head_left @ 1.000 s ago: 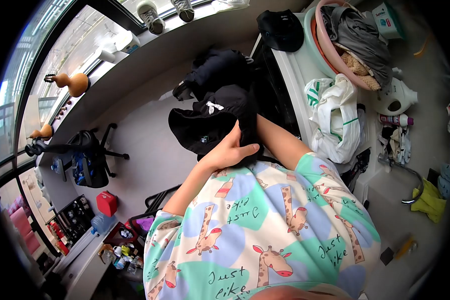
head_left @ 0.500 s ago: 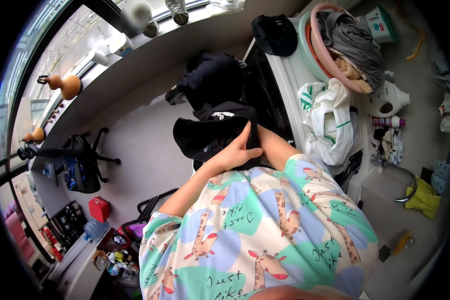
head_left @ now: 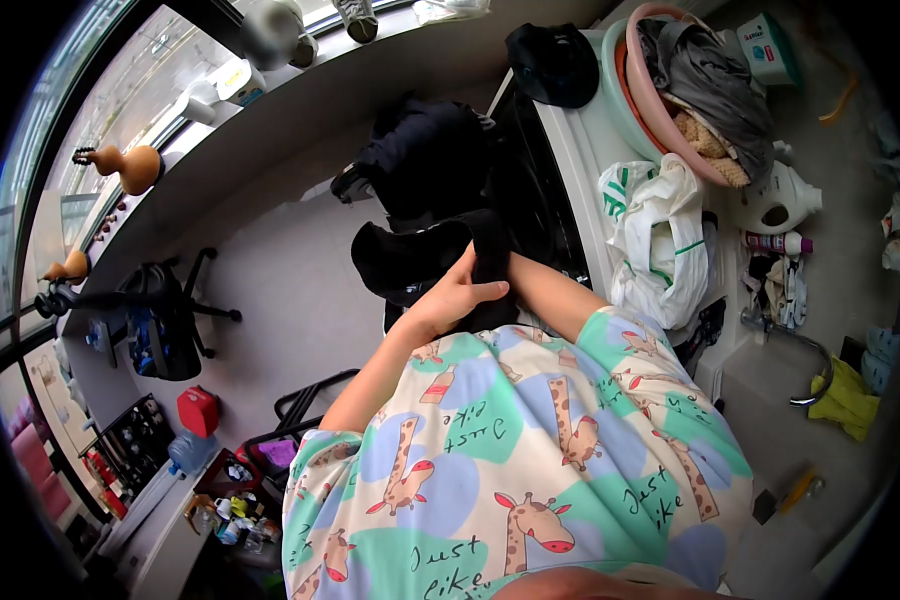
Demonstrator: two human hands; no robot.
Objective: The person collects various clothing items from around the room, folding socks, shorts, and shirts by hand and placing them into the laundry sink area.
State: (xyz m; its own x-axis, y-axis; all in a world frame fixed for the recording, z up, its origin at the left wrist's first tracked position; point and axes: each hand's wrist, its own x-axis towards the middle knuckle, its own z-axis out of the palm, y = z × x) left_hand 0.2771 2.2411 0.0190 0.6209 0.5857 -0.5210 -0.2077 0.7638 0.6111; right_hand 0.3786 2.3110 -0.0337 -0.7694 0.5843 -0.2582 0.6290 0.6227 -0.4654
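Note:
A black garment (head_left: 405, 260) hangs in front of my waist, its edge spread into a loose opening on the left. My left hand (head_left: 455, 298) grips its near edge, thumb stretched to the right and the other fingers partly hidden by the cloth. My right hand (head_left: 515, 268) reaches into or behind the right part of the garment; only the wrist side shows, and its fingers are covered. Just beyond lies a bulky dark pile of clothing (head_left: 425, 150), close to the black front (head_left: 535, 180) of a white-topped appliance.
On the right stand a pink basin (head_left: 635, 70) with clothes, a white plastic bag (head_left: 660, 245), a black cap (head_left: 552, 65) and a white detergent bottle (head_left: 780, 200). A wheeled chair (head_left: 165, 320) is at left. Gourds (head_left: 135, 170) and shoes (head_left: 355, 18) line the windowsill.
My left hand has shifted slightly left along the garment. A white printed patch on the cloth has gone out of sight, and the garment's opening has moved a little.

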